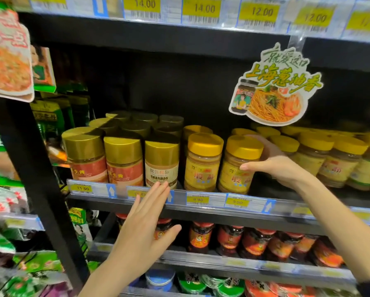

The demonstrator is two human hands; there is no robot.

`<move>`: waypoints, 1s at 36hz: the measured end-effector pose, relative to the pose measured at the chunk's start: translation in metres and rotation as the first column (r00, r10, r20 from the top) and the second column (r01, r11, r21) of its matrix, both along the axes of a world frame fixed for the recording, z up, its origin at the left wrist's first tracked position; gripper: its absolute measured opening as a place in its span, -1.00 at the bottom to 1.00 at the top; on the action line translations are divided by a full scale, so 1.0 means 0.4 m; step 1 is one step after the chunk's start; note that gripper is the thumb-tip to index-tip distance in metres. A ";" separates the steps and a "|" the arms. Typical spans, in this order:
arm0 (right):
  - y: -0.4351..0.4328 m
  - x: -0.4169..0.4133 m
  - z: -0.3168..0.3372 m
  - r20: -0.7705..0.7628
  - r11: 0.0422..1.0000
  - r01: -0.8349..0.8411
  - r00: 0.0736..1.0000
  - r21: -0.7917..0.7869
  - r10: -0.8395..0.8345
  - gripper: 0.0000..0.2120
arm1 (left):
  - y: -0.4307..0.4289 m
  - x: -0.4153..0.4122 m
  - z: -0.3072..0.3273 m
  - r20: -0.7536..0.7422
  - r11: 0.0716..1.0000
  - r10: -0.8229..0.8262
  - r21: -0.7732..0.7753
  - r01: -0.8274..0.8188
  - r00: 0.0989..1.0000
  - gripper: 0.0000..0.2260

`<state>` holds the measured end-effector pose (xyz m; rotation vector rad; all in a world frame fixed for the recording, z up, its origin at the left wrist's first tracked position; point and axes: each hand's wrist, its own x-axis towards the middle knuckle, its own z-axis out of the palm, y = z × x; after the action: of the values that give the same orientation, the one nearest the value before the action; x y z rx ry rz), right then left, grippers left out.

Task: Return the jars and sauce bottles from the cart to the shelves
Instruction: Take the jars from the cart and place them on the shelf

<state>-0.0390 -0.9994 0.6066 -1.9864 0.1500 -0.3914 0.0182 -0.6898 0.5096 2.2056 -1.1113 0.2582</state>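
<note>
The right hand [272, 166] curls round the yellow-lidded jar [239, 166] at the shelf [201, 213] front, fingers seemingly behind it, left hand [143, 228] flat and spread lower left; best square it beside its twin [203, 163] before letting go.

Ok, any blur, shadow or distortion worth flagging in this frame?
Head view: sharpest at centre, where the right hand grips the yellow-lidded plastic jar; yellow price tags top right smear; hard shadow crosses the gold-lidded jars; black shelf rail bows.

Single wide-angle head view, close before the jar shelf [201, 214], forward and seemingly slightly downward (blurred edges)
</note>
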 end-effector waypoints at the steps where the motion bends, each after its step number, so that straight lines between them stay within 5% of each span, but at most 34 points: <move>1: 0.001 0.000 0.000 -0.002 1.000 0.008 1.000 0.000 -0.008 -0.19 | 0.001 0.001 0.001 -0.001 1.000 -0.002 0.006 0.002 1.000 -0.34; 7: 0.011 -0.009 -0.002 -0.031 0.999 0.037 0.999 -0.036 -0.038 -0.05 | -0.001 0.003 0.004 0.016 0.999 -0.010 0.044 0.009 1.000 -0.35; 12: 0.023 -0.029 0.012 -0.061 0.999 0.037 0.997 -0.031 -0.039 -0.25 | 0.001 -0.003 0.012 0.007 0.997 -0.027 0.073 0.026 1.000 -0.31; 19: 0.050 -0.106 0.000 -0.044 0.977 0.127 0.990 -0.174 -0.137 -0.26 | 0.017 -0.078 0.066 -0.060 0.987 -0.029 0.159 0.038 0.998 -0.25; 25: 0.116 -0.263 -0.042 -0.016 0.831 0.214 0.966 -0.513 -0.258 -0.32 | 0.040 -0.191 0.075 -0.043 0.967 -0.013 0.255 0.024 0.999 -0.26; 36: 0.286 -0.523 -0.256 -0.357 0.729 -0.112 0.914 -0.676 -0.191 -0.30 | 0.138 -0.362 -0.057 -0.023 0.840 0.059 0.542 -0.037 0.998 -0.33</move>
<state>-0.2481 -0.8850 0.5043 -2.8055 0.3529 -0.0344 -0.1267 -0.6345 0.4868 2.7227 -1.2165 -0.0998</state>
